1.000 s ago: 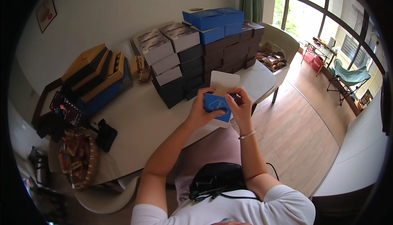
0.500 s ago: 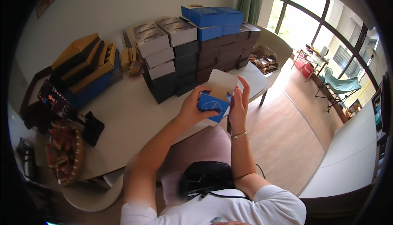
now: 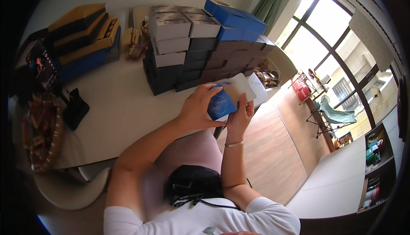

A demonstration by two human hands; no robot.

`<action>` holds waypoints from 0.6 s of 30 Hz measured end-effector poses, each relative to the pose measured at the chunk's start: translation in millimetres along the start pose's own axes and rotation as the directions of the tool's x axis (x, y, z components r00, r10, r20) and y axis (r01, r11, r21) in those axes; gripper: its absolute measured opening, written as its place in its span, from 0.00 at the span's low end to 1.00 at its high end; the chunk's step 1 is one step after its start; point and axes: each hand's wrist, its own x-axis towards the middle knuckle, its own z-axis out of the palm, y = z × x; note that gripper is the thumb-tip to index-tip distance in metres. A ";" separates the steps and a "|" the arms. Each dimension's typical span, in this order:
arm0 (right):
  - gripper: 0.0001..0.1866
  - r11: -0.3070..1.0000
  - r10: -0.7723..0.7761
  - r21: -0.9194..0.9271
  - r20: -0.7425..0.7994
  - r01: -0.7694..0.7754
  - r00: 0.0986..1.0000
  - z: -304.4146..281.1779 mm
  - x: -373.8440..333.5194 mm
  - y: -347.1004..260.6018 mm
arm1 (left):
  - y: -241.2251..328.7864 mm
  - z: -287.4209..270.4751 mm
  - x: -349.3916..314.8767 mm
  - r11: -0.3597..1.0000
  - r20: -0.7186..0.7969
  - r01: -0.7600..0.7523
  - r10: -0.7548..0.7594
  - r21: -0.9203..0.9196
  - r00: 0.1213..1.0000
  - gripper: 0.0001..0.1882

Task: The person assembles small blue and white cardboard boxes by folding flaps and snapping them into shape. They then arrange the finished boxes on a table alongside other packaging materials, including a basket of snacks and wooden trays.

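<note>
While both hands hold it in the head view, a small blue carton [image 3: 223, 103] sits near of the dark boxes [image 3: 164, 77] and maroon boxes [image 3: 226, 57], around the near right edge of the white table [image 3: 117, 107]; whether any part of it touches the tabletop, I cannot tell. Its printed blue face is turned up toward the wearer; a pale flap [image 3: 242, 89] stands out from its far right end, so carton and flap together run from near left to far right — the body's own long axis is harder to judge, since fingers cover its edges.

The left hand [image 3: 195, 109] grasps the carton from the left, fingers over its far edge and thumb stretched along the near side; the right hand [image 3: 241, 118] grips the right side, thumb raised against the edge by the flap, its other fingers partly hidden.

It looks like thin card: probably light, stiff along its folds but easily dented on the broad face, and perhaps a little slippery; the side walls and folded corners seem the best hold — the flap alone would likely bend.
</note>
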 end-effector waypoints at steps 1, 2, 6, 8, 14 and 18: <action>0.08 1.000 -0.008 -0.026 0.015 0.008 1.000 -1.6 -0.9 2.6 | 3.3 -0.5 0.0 0.998 0.030 0.064 -0.064 -0.019 0.998 0.55; 0.08 0.998 -0.007 -0.064 0.042 0.010 0.999 -5.0 -0.4 4.7 | 7.0 -0.5 0.3 0.991 0.060 0.128 -0.126 -0.037 0.990 0.55; 0.09 0.991 0.040 -0.129 0.099 -0.027 0.994 -9.8 0.7 6.7 | 6.6 -0.2 0.9 0.975 0.049 0.215 -0.212 -0.063 0.976 0.55; 0.09 0.985 0.060 -0.170 0.113 -0.040 0.992 -9.4 0.1 6.9 | 3.7 -2.6 1.4 0.982 0.054 0.187 -0.186 -0.024 0.981 0.54; 0.17 0.962 0.049 -0.273 0.131 -0.012 0.990 -13.5 -4.0 2.7 | -0.3 -0.6 0.1 0.990 0.059 0.138 -0.137 -0.010 0.989 0.49; 0.26 0.973 0.052 -0.229 0.117 -0.024 0.992 -13.6 -4.4 3.8 | -1.6 0.4 -0.2 0.996 0.038 0.077 -0.079 0.055 0.996 0.47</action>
